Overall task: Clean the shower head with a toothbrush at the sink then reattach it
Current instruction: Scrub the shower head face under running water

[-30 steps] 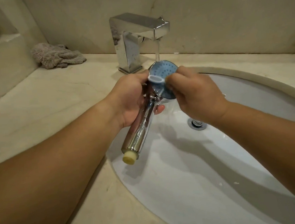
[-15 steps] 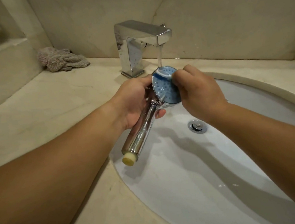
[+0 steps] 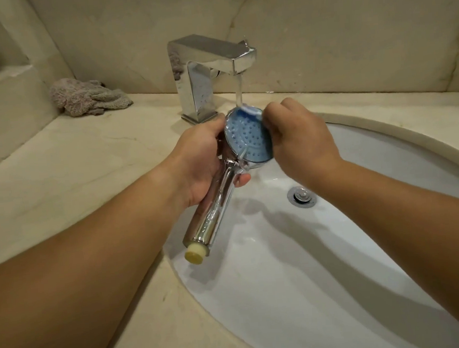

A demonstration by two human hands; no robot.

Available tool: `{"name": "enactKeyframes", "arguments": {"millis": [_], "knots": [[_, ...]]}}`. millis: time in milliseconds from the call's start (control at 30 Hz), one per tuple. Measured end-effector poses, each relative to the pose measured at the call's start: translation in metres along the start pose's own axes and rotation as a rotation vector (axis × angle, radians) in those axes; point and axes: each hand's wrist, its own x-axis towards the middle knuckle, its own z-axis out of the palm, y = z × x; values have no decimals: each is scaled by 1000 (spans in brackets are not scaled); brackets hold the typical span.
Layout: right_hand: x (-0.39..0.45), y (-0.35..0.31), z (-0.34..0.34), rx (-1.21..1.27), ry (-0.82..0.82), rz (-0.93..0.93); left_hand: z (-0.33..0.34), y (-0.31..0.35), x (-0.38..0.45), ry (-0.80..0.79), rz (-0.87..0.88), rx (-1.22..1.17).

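We count one crumpled grey-brown cloth (image 3: pixel 88 99) at the far left, lying on the beige stone bench (image 3: pixel 65 164) against the wall. To its right stands one square chrome faucet (image 3: pixel 209 73), with one thin stream of water (image 3: pixel 239 90) falling from its spout.

We see two bare hands over the basin. Our left hand (image 3: pixel 202 159) wraps its grip round the chrome handle of the one shower head (image 3: pixel 249 138), fingers curled behind the neck and a fingertip showing below it. The shower head is held above the left part of the sink, tilted, its round blue face with rows of small nozzles turned up toward us, its handle slanting down to the left and ending in one pale yellow threaded plug.

At the top rim of the blue face lies the white head of one toothbrush (image 3: pixel 250 109), right under the stream. Our right hand (image 3: pixel 300 140) is clenched round the toothbrush; the handle is hidden inside the fist, just beside the right edge of the blue face.

The one white oval sink (image 3: pixel 300 291) is set into the bench. It holds one chrome drain (image 3: pixel 302 197), right of the shower head's handle, and a wet sheen on its floor.
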Motion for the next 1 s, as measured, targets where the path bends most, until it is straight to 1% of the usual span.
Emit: {"name": "enactKeyframes", "arguments": {"millis": [33, 67, 167, 200, 300, 333, 433, 467, 500, 567, 600, 633, 733, 767, 867, 900, 1000], "knots": [[1, 3, -1, 10, 7, 51, 0, -1, 0, 0, -8, 4], [-1, 3, -2, 20, 9, 39, 1, -1, 0, 1, -15, 4], [-9, -11, 0, 35, -23, -129, 1, 0, -1, 14, -6, -29], [-7, -12, 0, 34, -21, -124, 2, 1, -2, 19, 0, -35], [3, 1, -2, 56, 36, 41, 3, 2, -5, 34, 9, -7], [1, 4, -3, 61, 46, 34, 3, 1, -5, 39, 6, 6], [-13, -4, -1, 59, -26, -140, 4, 1, -5, 56, 1, -6], [-14, -6, -1, 50, -43, -167, 4, 1, -4, 62, 3, -15], [-10, -4, -1, 41, -39, -140, 4, 2, -4, 67, 7, -19], [0, 6, -2, 62, 13, -17, 4, 1, -5, 73, 14, -12], [0, 10, -3, 72, 35, -2, 4, 1, -6, 74, 14, -13], [-3, 10, -4, 71, 36, -34, 4, 1, -5, 74, 12, -19], [-17, 0, -1, 69, -29, -206, 3, 3, -6, 84, 18, -31], [-16, 1, 0, 61, -26, -202, 3, 3, -6, 87, 28, -32], [-3, 12, -2, 71, 70, -52, 3, 3, -6, 92, 59, -48], [-4, 13, -2, 66, 65, -61, 3, 3, -5, 95, 58, -51], [-18, 5, 2, 34, -46, -227, 2, 2, -3, 107, 53, -52]]}}
